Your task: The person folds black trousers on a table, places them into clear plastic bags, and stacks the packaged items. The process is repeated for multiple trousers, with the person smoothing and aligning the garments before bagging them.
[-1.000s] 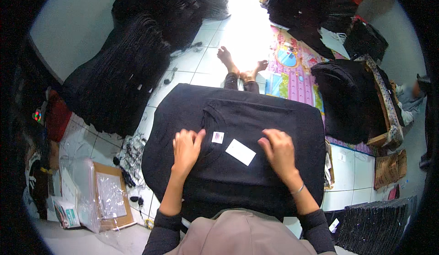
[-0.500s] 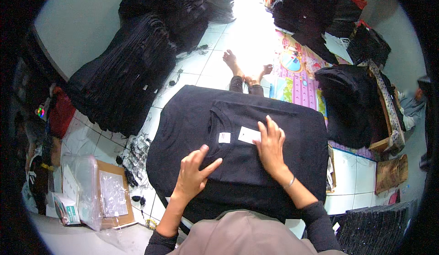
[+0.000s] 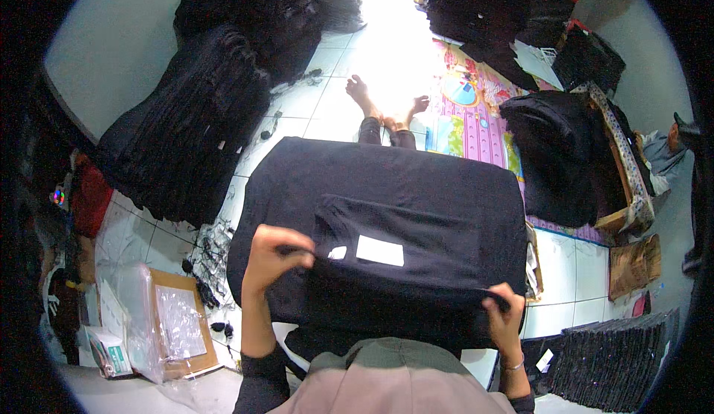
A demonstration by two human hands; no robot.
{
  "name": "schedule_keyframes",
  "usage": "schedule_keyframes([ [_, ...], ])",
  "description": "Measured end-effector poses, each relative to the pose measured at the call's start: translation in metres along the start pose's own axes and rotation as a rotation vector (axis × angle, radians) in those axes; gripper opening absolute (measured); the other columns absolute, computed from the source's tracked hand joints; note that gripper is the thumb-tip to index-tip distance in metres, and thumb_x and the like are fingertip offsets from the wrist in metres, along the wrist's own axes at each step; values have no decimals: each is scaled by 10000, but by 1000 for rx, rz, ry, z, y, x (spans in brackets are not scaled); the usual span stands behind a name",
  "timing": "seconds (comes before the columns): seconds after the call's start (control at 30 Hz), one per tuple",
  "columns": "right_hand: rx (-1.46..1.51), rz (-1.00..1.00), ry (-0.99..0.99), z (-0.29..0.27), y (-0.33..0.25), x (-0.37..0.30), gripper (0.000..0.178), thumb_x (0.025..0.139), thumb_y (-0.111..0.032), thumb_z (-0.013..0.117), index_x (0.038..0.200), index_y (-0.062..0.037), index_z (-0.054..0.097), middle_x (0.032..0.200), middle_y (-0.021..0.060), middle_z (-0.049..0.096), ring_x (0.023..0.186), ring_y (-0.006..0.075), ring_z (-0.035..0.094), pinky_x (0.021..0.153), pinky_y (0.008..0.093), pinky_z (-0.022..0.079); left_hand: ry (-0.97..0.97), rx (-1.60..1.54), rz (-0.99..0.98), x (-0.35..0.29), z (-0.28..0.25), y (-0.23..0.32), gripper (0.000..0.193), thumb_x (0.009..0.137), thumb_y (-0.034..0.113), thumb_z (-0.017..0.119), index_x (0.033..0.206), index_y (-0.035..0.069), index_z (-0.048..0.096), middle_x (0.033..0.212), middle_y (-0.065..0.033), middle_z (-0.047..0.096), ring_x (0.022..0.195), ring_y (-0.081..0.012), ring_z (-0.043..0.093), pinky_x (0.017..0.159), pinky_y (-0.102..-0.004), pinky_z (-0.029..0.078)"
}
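A folded black T-shirt [image 3: 435, 228] lies across the black-covered work surface [image 3: 372, 163] in front of me. On it rest a white rectangular card [image 3: 380, 250] and, beside the collar, a small white neck label [image 3: 337, 253]. My left hand [image 3: 279, 254] is closed at the shirt's collar end, fingers pinching the black fabric there. At the shirt's near right corner, my right hand [image 3: 504, 310] grips the cloth between thumb and fingers. Between the two hands the near part of the shirt is drawn out and slightly lifted.
Tall heaps of black garments [image 3: 186, 117] stand at the left, with more piles [image 3: 483, 13] at the far right. Flat black stacks [image 3: 617, 362] sit at the lower right. Clear plastic bags and cardboard [image 3: 178, 321] lie at the lower left. Beyond the work surface are bare feet [image 3: 361, 96].
My right hand has left the card and moved right and nearer to grip the shirt's corner. The left hand has closed on the collar end. The shirt has shifted nearer to me.
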State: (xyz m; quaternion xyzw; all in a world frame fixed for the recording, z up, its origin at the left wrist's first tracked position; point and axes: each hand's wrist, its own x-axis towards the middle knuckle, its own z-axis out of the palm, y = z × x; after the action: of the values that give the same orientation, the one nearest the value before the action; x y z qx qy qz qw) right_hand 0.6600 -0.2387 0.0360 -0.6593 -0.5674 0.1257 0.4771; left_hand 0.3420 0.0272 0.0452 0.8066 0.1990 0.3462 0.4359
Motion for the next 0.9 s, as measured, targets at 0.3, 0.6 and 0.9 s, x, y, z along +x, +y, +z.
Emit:
schedule_keyframes([
  [0.3,-975,203,87,49,79,72,316,892,-343,628,1073,-87,593,906,128,605,859,300,590,705,414,456,44,91,-811,65,38,-105,643,653,378,861,954,-152,656,859,-190,686,797,-202,661,724,-299,513],
  [0.6,-475,-180,-400,100,49,149,537,854,-552,605,753,-25,628,743,170,638,718,350,648,647,461,500,88,89,-642,52,39,-89,337,813,307,755,797,-24,697,714,-26,664,651,-84,581,604,-256,464],
  [0.9,-562,-303,-231,130,60,139,414,927,-326,589,630,-52,494,599,146,559,555,337,589,522,426,451,1087,1035,-553,-161,-146,-24,331,979,83,421,1262,-42,538,1325,-250,525,1275,-341,485,1044,-375,380],
])
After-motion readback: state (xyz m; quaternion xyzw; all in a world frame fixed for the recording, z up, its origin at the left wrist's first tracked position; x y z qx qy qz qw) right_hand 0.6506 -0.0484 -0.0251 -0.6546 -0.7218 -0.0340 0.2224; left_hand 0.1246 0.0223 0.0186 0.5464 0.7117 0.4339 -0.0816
